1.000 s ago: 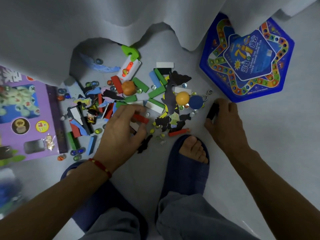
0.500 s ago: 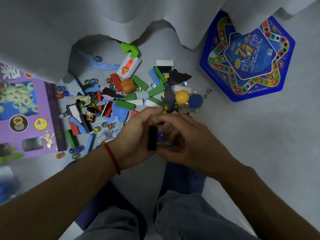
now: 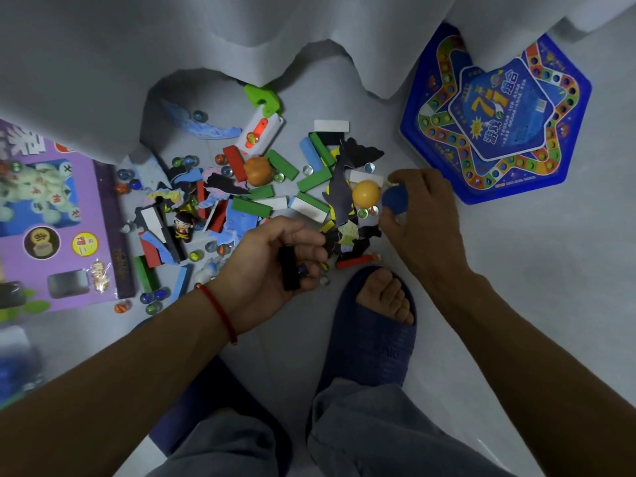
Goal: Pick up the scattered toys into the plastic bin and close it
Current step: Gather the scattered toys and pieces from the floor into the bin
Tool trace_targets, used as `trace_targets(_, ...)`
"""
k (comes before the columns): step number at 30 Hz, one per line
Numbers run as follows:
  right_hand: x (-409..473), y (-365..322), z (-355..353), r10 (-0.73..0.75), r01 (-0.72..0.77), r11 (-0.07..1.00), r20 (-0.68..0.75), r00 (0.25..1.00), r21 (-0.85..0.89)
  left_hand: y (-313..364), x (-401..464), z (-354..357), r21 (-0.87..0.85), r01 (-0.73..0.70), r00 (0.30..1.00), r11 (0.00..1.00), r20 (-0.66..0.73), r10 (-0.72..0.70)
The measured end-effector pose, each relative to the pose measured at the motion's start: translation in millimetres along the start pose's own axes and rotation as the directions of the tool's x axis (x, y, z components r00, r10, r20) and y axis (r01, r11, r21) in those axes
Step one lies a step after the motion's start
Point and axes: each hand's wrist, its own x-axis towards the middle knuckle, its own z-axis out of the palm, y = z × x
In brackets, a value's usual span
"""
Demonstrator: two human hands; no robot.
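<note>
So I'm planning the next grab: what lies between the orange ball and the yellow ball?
In the head view, green blocks, clear marbles and a dark paper cutout lie between the orange ball and yellow ball.

The hands have parted: the right hand [image 3: 425,215] has reached out toward two o'clock and closed on the blue ball [image 3: 395,200], while the left hand [image 3: 275,261] now holds the black block [image 3: 289,268].

Pale grey smooth floor [image 3: 516,270]: scattered coloured wooden blocks [image 3: 311,179], glass marbles [image 3: 153,297], blue star-shaped game board [image 3: 495,115], purple cardboard box [image 3: 58,222].
</note>
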Motion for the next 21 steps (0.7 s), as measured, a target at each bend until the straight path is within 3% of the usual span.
trace_targets(2, -2.4, -3.3, -7.2, 0.131, -0.114, 0.972, -0.071, 0.989, 0.206, -0.2, 0.2, -1.2, 0.002, -0.008, 1.0, 1.0, 0.003, 0.008)
trace_targets(3, -2.8, -6.5, -13.0, 0.251, -0.2, 0.896, -0.08, 0.965, 0.397, -0.5, 0.0, -2.1, -0.001, -0.011, 1.0, 1.0, 0.004, 0.011)
trace_targets(4, -1.8, -9.2, -18.6, 0.392, -0.289, 0.712, -0.02, 0.92, 0.64, -0.6, 0.2, -3.3, -0.006, -0.015, 1.0, 1.0, 0.005, 0.015)
trace_targets(5, -0.3, -10.9, -23.8, 0.487, -0.353, 0.405, 0.128, 0.864, 0.843, -0.7, 0.1, -4.3, -0.012, -0.018, 1.0, 1.0, 0.006, 0.018)
trace_targets(6, 0.6, -10.5, -28.3, 0.489, -0.392, 0.058, 0.317, 0.813, 0.918, -0.7, 0.1, -4.9, -0.018, -0.02, 1.0, 1.0, 0.008, 0.02)
trace_targets(7, 1.1, -9.3, -31.4, 0.441, -0.424, -0.174, 0.455, 0.774, 0.889, -0.8, 0.1, -5.2, -0.023, -0.021, 1.0, 0.999, 0.01, 0.021)
trace_targets(8, 4.1, -10.5, -33.7, 0.417, -0.483, -0.244, 0.541, 0.73, 0.841, -0.7, 0.3, -5.6, -0.028, -0.023, 1.0, 0.999, 0.012, 0.024)
trace_targets(9, 7.5, -13.7, -32.5, 0.427, -0.541, -0.137, 0.543, 0.723, 0.83, -0.5, 0.6, -6.3, -0.029, -0.026, 1.0, 0.999, 0.013, 0.027)
trace_targets(10, 10.2, -15.6, -28.1, 0.463, -0.565, 0.167, 0.442, 0.768, 0.808, -0.4, 0.7, -7.3, -0.03, -0.028, 1.0, 0.999, 0.012, 0.029)
trace_targets(11, 12.4, -12.5, -21.4, 0.437, -0.488, 0.581, 0.256, 0.862, 0.651, -0.1, 0.7, -7.9, -0.034, -0.03, 0.999, 0.999, 0.012, 0.03)
trace_targets(12, 13.9, -9.8, -14.6, 0.32, -0.333, 0.864, 0.099, 0.942, 0.377, 0.2, 0.6, -8.3, -0.043, -0.032, 0.999, 0.999, 0.012, 0.032)
trace_targets(13, 14.8, -6.9, -8.2, 0.195, -0.198, 0.971, 0.033, 0.98, 0.134, 0.3, 0.3, -8.3, -0.058, -0.033, 0.999, 0.998, 0.009, 0.034)
trace_targets(15, 14.4, -4.1, 1.3, 0.149, -0.145, 0.987, 0.056, 0.987, -0.073, -0.3, -1.2, -7.6, -0.089, -0.037, 0.999, 0.995, -0.001, 0.037)
trace_targets(18, 11.6, -4.3, 7.8, 0.144, -0.132, 0.976, 0.057, 0.988, -0.175, -3.2, -8.7, -4.4, -0.11, -0.039, 0.999, 0.993, -0.023, 0.037)
trace_targets(19, 12.1, -6.0, 4.9, 0.153, -0.146, 0.979, 0.036, 0.988, -0.143, -4.0, -13.8, -2.6, -0.121, -0.039, 0.999, 0.992, -0.032, 0.036)
trace_targets(21, 11.8, -16.7, -9.1, 0.24, -0.24, 0.967, 0.008, 0.971, 0.085, -3.9, -30.0, 0.4, -0.178, -0.056, 0.998, 0.983, -0.043, 0.049)
